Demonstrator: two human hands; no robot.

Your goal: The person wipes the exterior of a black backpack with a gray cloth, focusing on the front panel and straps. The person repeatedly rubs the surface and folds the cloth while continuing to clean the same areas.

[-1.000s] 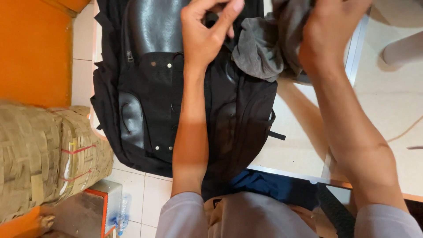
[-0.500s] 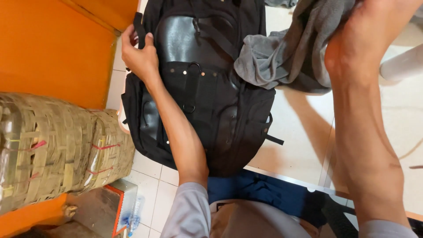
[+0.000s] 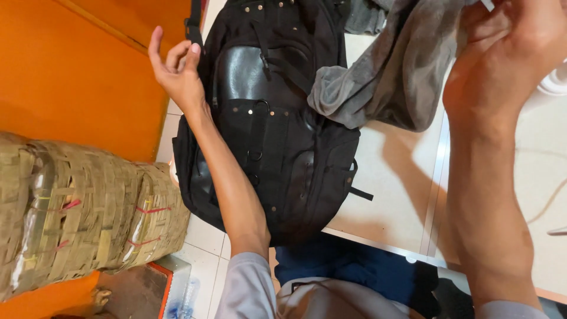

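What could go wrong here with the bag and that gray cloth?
The gray cloth hangs loose from the right hand, draped partly over the black backpack; it might slip to the floor or snag on the backpack's straps. The left hand is open at the backpack's edge, not gripping it, so the backpack could slide off the table.

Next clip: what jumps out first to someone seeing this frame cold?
A black backpack fills the middle, lying on a pale table. The right hand holds a grey cloth up at upper right, draped onto the pack, while the open left hand is at the pack's left edge. A woven bundle sits at left under an orange wall.
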